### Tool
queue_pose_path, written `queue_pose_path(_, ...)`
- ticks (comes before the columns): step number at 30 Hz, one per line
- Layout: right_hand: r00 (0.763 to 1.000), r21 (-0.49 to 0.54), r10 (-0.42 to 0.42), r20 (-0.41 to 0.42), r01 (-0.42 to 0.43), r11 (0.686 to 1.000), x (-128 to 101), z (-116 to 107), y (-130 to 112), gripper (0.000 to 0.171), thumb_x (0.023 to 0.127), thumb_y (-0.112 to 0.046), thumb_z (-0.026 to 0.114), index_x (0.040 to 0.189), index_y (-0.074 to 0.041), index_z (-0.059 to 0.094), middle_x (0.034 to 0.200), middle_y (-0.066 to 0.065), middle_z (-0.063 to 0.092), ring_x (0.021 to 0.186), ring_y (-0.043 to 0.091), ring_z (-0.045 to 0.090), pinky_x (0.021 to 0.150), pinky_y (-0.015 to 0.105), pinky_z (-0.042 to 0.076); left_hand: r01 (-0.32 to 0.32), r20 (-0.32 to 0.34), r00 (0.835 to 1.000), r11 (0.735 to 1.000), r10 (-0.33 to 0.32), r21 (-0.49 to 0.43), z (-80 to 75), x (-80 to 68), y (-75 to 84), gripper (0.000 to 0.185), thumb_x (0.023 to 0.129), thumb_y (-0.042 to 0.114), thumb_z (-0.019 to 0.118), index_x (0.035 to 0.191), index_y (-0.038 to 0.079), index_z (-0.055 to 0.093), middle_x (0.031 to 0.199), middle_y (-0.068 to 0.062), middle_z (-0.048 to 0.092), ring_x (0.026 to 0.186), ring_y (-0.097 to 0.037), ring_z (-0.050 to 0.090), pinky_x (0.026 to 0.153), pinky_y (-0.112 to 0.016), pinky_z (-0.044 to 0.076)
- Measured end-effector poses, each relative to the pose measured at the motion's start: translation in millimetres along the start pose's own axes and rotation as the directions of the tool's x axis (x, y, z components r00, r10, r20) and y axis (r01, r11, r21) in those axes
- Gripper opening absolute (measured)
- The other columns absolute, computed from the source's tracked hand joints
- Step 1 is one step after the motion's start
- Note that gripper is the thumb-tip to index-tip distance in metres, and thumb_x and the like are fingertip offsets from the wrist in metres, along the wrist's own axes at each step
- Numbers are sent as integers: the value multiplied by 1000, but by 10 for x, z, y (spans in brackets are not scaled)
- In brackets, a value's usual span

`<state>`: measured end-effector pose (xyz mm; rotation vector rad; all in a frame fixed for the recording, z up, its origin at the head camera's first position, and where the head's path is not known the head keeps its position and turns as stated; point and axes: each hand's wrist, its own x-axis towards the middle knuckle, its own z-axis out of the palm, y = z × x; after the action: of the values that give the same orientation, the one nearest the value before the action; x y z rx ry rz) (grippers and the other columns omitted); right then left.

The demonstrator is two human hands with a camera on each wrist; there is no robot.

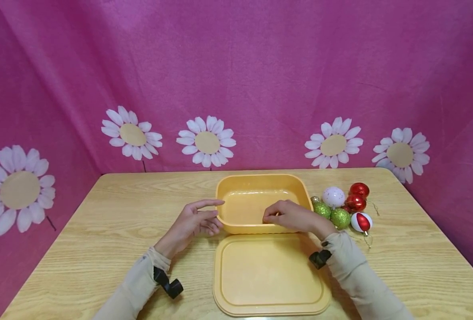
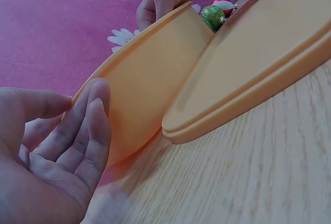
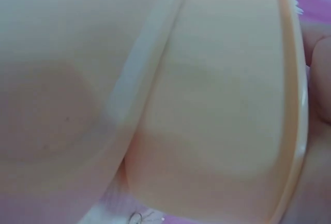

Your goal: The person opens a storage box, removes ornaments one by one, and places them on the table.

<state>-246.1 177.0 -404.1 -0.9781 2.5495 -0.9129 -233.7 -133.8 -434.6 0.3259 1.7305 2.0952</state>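
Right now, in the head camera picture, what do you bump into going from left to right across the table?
Left hand → yellow tub → right hand → green glitter balls → red-and-white ball.

Yellow-orange tub and lid, red, green, white baubles, pink daisy-print backdrop

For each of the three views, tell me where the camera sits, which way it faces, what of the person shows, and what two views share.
Head: looks forward and down at the table; shows both sleeved forearms, left hand beside the yellow tub, right hand at its front rim.
Left wrist: low by the tabletop, faces along the tub's side wall toward the lid; shows left palm and fingers.
Right wrist: pressed close to the tub; only blurred yellow plastic, a sliver of skin.
Shared: head and left wrist both show tub, lid and green ornament.
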Motion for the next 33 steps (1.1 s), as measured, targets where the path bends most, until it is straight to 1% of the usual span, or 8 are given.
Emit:
queue_pose_path(2, 1000, 29, -20, 12, 19, 999, -11, -9, 23, 18, 100, -14, 57, 95, -12, 74, 89, -4, 70, 78, 7, 55, 75, 26, 48, -5, -1, 1000, 1000, 5, 7, 1, 2, -5, 44, 99, 12, 62, 140, 0, 53, 79, -11, 73, 65, -15, 69, 61, -27, 59)
queue_pose_path(5, 1000, 108, -28, 9, 27, 994, -25, -23, 49, 14, 99, -12, 61, 96, -10, 75, 90, -2, 71, 79, 9, 56, 74, 25, 48, -10, -4, 1000, 1000, 10, 12, 3, 3, -13, 43, 98, 12, 62, 139, 0, 54, 79, -12, 73, 65, -16, 69, 61, -27, 59)
queue_pose_path(9, 997, 161, -2, -78, 15, 987, -22, -28, 55, 7, 94, -12, 69, 96, -6, 74, 90, 2, 72, 80, 12, 59, 71, 24, 50, -10, -4, 1000, 1000, 10, 10, 3, 4, -20, 45, 98, 13, 63, 140, 0, 53, 79, -11, 73, 65, -15, 68, 61, -27, 59)
queue_pose_path(13, 986, 129, 27, -164, -5, 992, -5, -23, 52, 13, 89, -12, 76, 96, -2, 71, 88, 0, 71, 80, 12, 62, 71, 26, 51, -4, 0, 1000, 1000, 4, 2, 2, 5, -19, 48, 99, 13, 62, 142, -2, 50, 79, -10, 73, 64, -15, 68, 61, -27, 58)
queue_pose_path(17, 983, 106, 42, -178, -24, 994, -1, -26, 34, 15, 87, -11, 77, 97, -1, 70, 88, 0, 71, 81, 13, 64, 73, 29, 53, -1, -5, 1000, 1000, 1, 1, 1, 1, -15, 48, 99, 13, 62, 142, -2, 49, 79, -11, 73, 64, -15, 68, 60, -26, 58)
queue_pose_path(25, 977, 143, 72, -200, -44, 989, -23, -30, -9, 12, 88, -12, 76, 96, -5, 70, 91, 1, 71, 79, 20, 67, 68, 29, 54, -12, -15, 1000, 1000, 12, 21, -3, -3, -25, 43, 100, 10, 58, 141, -1, 51, 80, -12, 73, 64, -15, 68, 60, -27, 58)
queue_pose_path(31, 957, 72, 47, -285, -28, 997, -64, -98, -18, 5, 92, -11, 71, 96, -7, 72, 90, 0, 71, 81, 16, 64, 73, 33, 54, -6, -18, 1000, 1000, 6, 30, 1, -3, -20, 43, 101, 11, 58, 141, -1, 52, 81, -13, 73, 65, -15, 68, 61, -27, 59)
queue_pose_path(33, 951, 69, 49, -307, -29, 997, -85, -134, -28, 5, 92, -12, 71, 96, -9, 72, 89, -1, 70, 81, 14, 63, 74, 34, 54, -1, -21, 1000, 999, 1, 32, 5, -5, -26, 44, 100, 12, 60, 141, 0, 51, 82, -14, 73, 65, -16, 68, 61, -27, 59)
